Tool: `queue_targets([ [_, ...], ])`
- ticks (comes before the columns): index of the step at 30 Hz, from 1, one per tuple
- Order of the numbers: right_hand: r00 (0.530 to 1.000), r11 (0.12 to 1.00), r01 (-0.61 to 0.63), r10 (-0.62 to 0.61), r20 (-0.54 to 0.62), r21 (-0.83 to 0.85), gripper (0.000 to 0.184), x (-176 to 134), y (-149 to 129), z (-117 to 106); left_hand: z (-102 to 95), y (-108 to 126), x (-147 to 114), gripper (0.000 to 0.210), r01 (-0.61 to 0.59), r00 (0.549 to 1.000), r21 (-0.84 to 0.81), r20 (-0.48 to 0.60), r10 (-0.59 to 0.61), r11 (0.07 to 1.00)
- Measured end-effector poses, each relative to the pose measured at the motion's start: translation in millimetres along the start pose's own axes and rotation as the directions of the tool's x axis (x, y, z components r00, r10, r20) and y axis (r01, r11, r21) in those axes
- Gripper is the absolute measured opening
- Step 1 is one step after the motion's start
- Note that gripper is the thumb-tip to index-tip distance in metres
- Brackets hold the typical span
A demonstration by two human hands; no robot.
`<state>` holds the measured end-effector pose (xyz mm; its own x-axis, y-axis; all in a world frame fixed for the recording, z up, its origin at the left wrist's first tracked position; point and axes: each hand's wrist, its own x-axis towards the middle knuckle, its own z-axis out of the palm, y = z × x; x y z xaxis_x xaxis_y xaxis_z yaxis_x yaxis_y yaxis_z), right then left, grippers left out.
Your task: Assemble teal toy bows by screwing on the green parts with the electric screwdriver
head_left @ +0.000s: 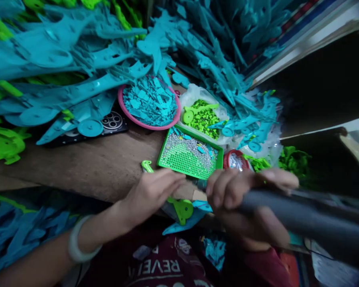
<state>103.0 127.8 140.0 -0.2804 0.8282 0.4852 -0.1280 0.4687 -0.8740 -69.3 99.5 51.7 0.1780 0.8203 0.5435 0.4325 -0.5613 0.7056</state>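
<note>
My right hand (242, 195) wraps round a dark, long-bodied electric screwdriver (302, 215), which is smeared by motion. The driver's narrow end points left, toward my left hand (157, 189). That hand's fingers are pressed together just beside the driver's tip, and what they pinch, if anything, is hidden. Below the fingers lies a lime-green plastic piece with a round disc (184, 210), over a teal plastic piece (185, 224). A small green hooked end (147, 165) shows behind my left hand.
A green perforated tray (179, 157) holds small screws and teal bits. Behind it stand a pink-rimmed bowl (121, 97) of teal parts and a plastic bag (194, 91) of lime-green pieces. A red basket (226, 160) sits right. Teal parts (62, 44) pile high; a phone (119, 125) lies left.
</note>
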Motion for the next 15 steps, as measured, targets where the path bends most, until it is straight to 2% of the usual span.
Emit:
queue_targets([
  [1,0.990,0.994,0.109,-0.110,-0.085,-0.010,0.027,8,13,1,-0.5,-6,10,0.018,-0.008,1.000,0.155,0.017,0.006,0.988],
  [2,0.961,0.976,0.215,-0.214,-0.177,-0.011,0.022,16,27,2,-0.7,-10,19,0.019,-0.016,0.999,0.319,0.034,0.005,0.948],
  [4,0.931,0.972,0.233,-0.230,-0.284,-0.022,0.015,29,59,3,1.0,-7,28,0.028,-0.049,0.999,0.564,0.043,0.030,0.824],
  [5,0.933,0.980,0.198,-0.193,-0.302,-0.016,0.014,34,75,4,3.5,-2,25,0.032,-0.090,0.996,0.611,0.054,0.073,0.786],
  [7,0.951,0.994,0.109,-0.101,-0.292,0.012,0.013,37,101,4,12.0,14,7,0.030,-0.221,0.975,0.572,0.099,0.201,0.790],
  [9,0.962,0.998,0.047,-0.033,-0.270,0.045,0.017,34,120,3,23.3,28,-23,0.023,-0.368,0.930,0.420,0.165,0.329,0.830],
  [12,0.966,0.997,-0.018,0.036,-0.255,0.074,0.021,28,134,1,37.5,36,-66,0.042,-0.446,0.885,0.281,0.280,0.372,0.850],
  [14,0.966,0.996,-0.041,0.060,-0.252,0.081,0.022,26,137,0,42.4,32,-82,0.051,-0.470,0.857,0.268,0.367,0.362,0.841],
  [15,0.965,0.996,-0.051,0.069,-0.254,0.078,0.023,25,138,0,43.6,30,-86,0.049,-0.479,0.848,0.278,0.392,0.357,0.832],
])
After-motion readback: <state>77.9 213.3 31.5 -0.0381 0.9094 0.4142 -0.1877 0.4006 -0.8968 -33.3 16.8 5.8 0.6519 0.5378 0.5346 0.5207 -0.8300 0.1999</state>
